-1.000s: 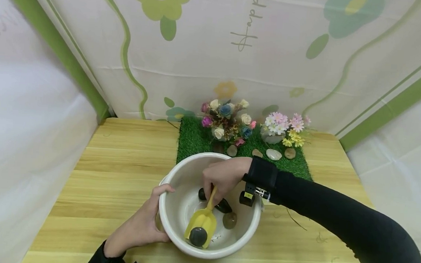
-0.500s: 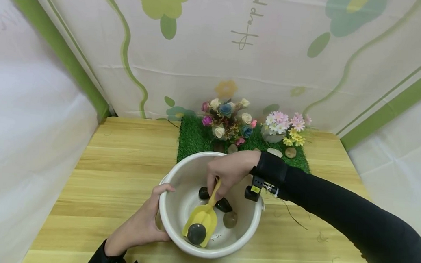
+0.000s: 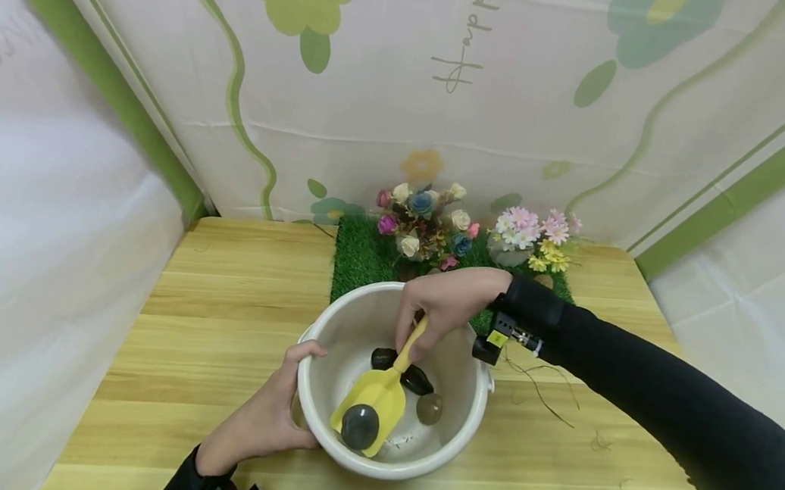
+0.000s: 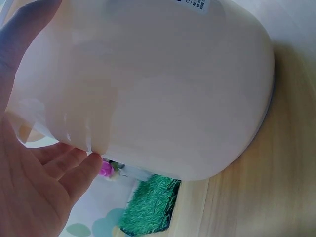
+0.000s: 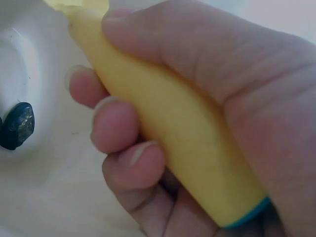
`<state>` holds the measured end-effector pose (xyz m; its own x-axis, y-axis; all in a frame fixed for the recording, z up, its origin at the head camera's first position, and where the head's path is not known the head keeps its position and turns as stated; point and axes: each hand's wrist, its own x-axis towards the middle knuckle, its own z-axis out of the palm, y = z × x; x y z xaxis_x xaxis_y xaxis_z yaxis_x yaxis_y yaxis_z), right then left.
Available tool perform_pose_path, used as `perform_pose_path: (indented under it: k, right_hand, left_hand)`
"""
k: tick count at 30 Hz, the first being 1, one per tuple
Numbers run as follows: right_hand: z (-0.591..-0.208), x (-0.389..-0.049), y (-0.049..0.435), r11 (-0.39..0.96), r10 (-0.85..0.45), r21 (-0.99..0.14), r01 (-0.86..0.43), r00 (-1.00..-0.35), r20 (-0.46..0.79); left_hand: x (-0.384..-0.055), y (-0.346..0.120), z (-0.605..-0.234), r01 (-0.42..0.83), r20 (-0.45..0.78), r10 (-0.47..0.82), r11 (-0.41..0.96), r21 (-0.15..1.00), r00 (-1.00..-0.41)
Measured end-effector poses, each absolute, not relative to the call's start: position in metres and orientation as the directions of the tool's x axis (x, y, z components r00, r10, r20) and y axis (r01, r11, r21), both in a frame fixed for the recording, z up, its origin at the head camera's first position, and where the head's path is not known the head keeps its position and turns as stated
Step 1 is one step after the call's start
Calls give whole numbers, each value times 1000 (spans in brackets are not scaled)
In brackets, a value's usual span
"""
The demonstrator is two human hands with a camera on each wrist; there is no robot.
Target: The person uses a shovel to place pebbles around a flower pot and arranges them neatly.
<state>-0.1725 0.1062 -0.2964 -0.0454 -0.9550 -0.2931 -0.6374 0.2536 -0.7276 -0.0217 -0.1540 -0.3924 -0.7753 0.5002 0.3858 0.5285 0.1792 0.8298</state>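
My right hand grips the handle of a yellow plastic shovel inside a white bucket. A round dark grey stone rests on the shovel's blade, which tilts above the bucket's floor near the front wall. Two black stones and a brown stone lie at the bottom. At the bucket's left side my left hand holds the wall, one fingertip hooked over the rim. In the left wrist view its fingers press the outside of the bucket.
Behind the bucket lies a green artificial grass mat. On it stand a mixed rose bouquet and a pot of pink and yellow flowers. Thin dark strands lie on the wooden table. Printed white cloth hangs behind.
My right hand has moved up and to the right. The shovel's blade has risen off the bucket's floor with the grey stone on it, shifting slightly left. The left hand has stayed put.
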Motion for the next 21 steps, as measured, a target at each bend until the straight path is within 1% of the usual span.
perform_pose_path:
  k: [10,16,21]
  right_hand:
    - [-286,-175,121,225,-972,-785,-577,-74,-224]
    - [-268,-173,130,207,-978,-815,-541,-120,-169]
    - [-255,-175,143,200,-976,-837,-510,-176,-126]
  left_hand:
    - [-22,-154,-392,547,398,506,185,816,-765]
    - [-22,-155,-391,556,395,505,219,802,-768]
    - [-23,-155,-392,571,411,503,215,792,-760]
